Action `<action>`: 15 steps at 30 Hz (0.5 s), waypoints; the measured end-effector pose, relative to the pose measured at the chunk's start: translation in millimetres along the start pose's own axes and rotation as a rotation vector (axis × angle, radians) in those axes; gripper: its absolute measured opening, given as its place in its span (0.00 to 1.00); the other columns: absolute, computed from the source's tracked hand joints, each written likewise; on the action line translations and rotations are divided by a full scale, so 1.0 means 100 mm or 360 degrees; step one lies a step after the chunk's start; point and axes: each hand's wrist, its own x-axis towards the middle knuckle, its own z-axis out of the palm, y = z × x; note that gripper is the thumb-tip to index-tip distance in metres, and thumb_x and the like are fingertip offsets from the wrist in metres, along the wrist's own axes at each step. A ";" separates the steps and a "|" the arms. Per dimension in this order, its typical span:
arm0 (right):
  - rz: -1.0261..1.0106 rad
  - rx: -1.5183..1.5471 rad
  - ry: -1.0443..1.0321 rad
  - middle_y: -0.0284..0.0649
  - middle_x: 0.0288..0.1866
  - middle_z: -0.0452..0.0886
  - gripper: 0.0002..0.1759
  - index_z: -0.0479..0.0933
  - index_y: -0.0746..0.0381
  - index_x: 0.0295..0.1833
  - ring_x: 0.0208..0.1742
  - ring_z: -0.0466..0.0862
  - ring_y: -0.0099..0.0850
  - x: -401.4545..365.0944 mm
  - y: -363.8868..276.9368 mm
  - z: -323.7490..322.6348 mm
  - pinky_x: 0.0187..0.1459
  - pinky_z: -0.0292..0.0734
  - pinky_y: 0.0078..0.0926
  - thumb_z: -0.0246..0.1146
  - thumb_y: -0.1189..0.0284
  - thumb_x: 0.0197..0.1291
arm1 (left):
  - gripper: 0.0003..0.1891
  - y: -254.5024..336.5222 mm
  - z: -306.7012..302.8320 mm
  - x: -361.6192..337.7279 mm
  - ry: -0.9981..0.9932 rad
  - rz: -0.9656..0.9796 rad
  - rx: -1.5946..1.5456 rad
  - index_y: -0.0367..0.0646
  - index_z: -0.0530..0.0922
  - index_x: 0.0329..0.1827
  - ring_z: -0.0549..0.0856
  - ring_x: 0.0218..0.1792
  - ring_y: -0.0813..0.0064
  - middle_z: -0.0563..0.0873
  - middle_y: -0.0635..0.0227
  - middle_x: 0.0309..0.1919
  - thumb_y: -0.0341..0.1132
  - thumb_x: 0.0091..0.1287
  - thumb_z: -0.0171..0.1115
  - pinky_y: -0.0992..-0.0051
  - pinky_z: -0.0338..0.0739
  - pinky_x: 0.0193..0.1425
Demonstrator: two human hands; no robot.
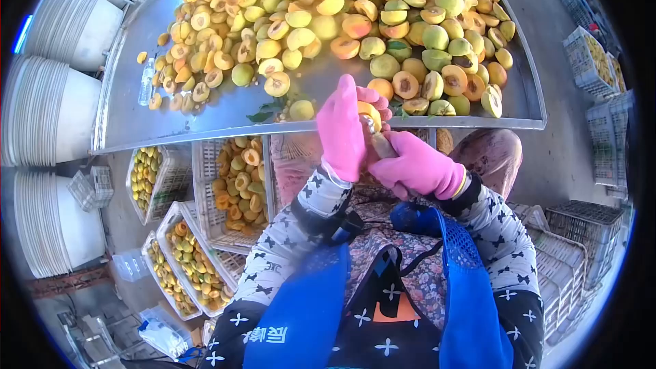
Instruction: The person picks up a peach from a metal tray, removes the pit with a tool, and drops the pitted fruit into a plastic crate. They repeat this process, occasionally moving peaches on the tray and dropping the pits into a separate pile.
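A: Grip status?
B: Left hand (pixel 342 130) in a pink glove, fingers upright and closed around an apricot (pixel 370 112), thumb side facing the fruit. Only the yellow top of the fruit shows past the glove
A: Right?
B: Right hand (pixel 418 165), also pink-gloved, curled tight into a fist just below and touching the left. A brownish piece (pixel 383 145) pokes out of the fist toward the apricot. Could be a short blade or a pit, too small to tell
A: Where's the apricot relative to the table?
B: Held in the air right at the front lip of the metal table (pixel 205 119), near its middle, above the person's lap
A: What's on the table?
B: Big heap of apricots (pixel 355 14), whole and halved, filling the back and right. Nearest halves lie just beyond the hands. A few leaves (pixel 263 113) and a water bottle (pixel 146 80) sit on the barer left front strip
A: Room to move?
B: Bare metal to the left front. The table has a raised rim all round. Below the front edge, white plastic crates (pixel 205 171) with halved fruit stand left of the knees. Empty crates (pixel 581 225) are at the right, well apart. Stacks of white trays (pixel 48 109) line the far left
A: Lap?
B: Blue apron (pixel 307 314), forearms in patterned sleeves close together over it
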 end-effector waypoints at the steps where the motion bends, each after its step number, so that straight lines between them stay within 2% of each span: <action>1: 0.0024 0.0079 -0.0113 0.35 0.24 0.77 0.08 0.75 0.64 0.42 0.17 0.75 0.23 -0.01 0.02 -0.03 0.18 0.67 0.21 0.62 0.71 0.60 | 0.24 -0.02 0.00 -0.01 -0.0041 0.0120 0.0068 0.37 0.80 0.41 0.85 0.28 0.68 0.86 0.58 0.30 0.53 0.77 0.54 0.75 0.81 0.34; 2: 0.0049 0.0157 -0.0226 0.33 0.28 0.77 0.11 0.74 0.63 0.46 0.18 0.74 0.22 -0.03 0.04 -0.04 0.18 0.67 0.21 0.61 0.71 0.61 | 0.24 -0.03 -0.01 -0.02 -0.0084 0.0240 0.0135 0.37 0.80 0.38 0.85 0.28 0.69 0.86 0.59 0.29 0.52 0.77 0.53 0.76 0.81 0.35; 5: 0.0037 0.0248 -0.0085 0.32 0.22 0.75 0.08 0.76 0.64 0.39 0.16 0.73 0.21 -0.07 -0.03 0.12 0.17 0.64 0.20 0.61 0.70 0.61 | 0.23 -0.16 -0.13 0.07 -0.0114 0.0569 0.0725 0.38 0.80 0.35 0.85 0.27 0.70 0.86 0.60 0.27 0.51 0.77 0.53 0.77 0.81 0.35; 6: 0.0056 0.0162 0.0219 0.32 0.20 0.74 0.08 0.76 0.64 0.36 0.15 0.72 0.22 0.02 0.07 0.20 0.17 0.63 0.20 0.62 0.70 0.61 | 0.23 -0.17 -0.10 0.09 -0.0075 0.0399 0.0492 0.38 0.80 0.36 0.85 0.27 0.70 0.86 0.60 0.28 0.51 0.77 0.53 0.77 0.81 0.35; 8: 0.0005 0.0190 0.0048 0.34 0.18 0.74 0.08 0.74 0.65 0.34 0.14 0.73 0.23 -0.03 0.08 0.14 0.16 0.65 0.21 0.62 0.71 0.60 | 0.22 -0.14 -0.03 0.02 0.0005 -0.0007 0.0062 0.38 0.80 0.38 0.85 0.28 0.70 0.86 0.60 0.30 0.51 0.77 0.52 0.77 0.81 0.35; 9: -0.0038 0.0180 -0.0044 0.34 0.17 0.73 0.08 0.74 0.66 0.33 0.14 0.73 0.24 -0.02 0.08 0.07 0.16 0.65 0.22 0.63 0.72 0.60 | 0.22 -0.10 -0.01 0.03 -0.0070 -0.0121 0.0012 0.38 0.79 0.39 0.86 0.29 0.70 0.86 0.60 0.31 0.51 0.77 0.52 0.76 0.81 0.35; 11: 0.0005 0.0464 -0.0174 0.35 0.19 0.75 0.08 0.74 0.66 0.34 0.14 0.73 0.24 -0.06 0.15 -0.02 0.16 0.67 0.21 0.63 0.73 0.59 | 0.22 0.02 0.01 0.00 -0.0192 -0.0357 -0.0090 0.38 0.79 0.41 0.86 0.30 0.69 0.86 0.60 0.33 0.51 0.77 0.52 0.76 0.82 0.35; 12: -0.0002 0.0546 -0.0245 0.35 0.19 0.75 0.07 0.74 0.66 0.34 0.14 0.73 0.24 -0.07 0.16 -0.05 0.17 0.67 0.21 0.63 0.73 0.59 | 0.27 0.04 0.06 0.00 -0.0147 -0.0359 0.0050 0.37 0.78 0.37 0.85 0.28 0.69 0.86 0.58 0.30 0.56 0.78 0.49 0.72 0.81 0.32; 14: -0.0007 0.0601 -0.0345 0.35 0.22 0.77 0.08 0.75 0.65 0.36 0.16 0.75 0.23 -0.08 0.23 -0.11 0.18 0.68 0.20 0.65 0.72 0.59 | 0.24 0.00 -0.05 -0.03 -0.0479 0.0077 0.0218 0.36 0.77 0.41 0.87 0.32 0.69 0.86 0.58 0.34 0.53 0.78 0.49 0.73 0.83 0.35; 15: 0.0060 0.0436 -0.0339 0.35 0.23 0.78 0.08 0.76 0.65 0.37 0.17 0.75 0.23 -0.10 0.22 -0.10 0.19 0.69 0.20 0.65 0.72 0.59 | 0.21 -0.01 -0.12 0.01 -0.0542 0.0125 0.0342 0.35 0.77 0.43 0.87 0.34 0.70 0.86 0.58 0.35 0.49 0.78 0.49 0.73 0.84 0.36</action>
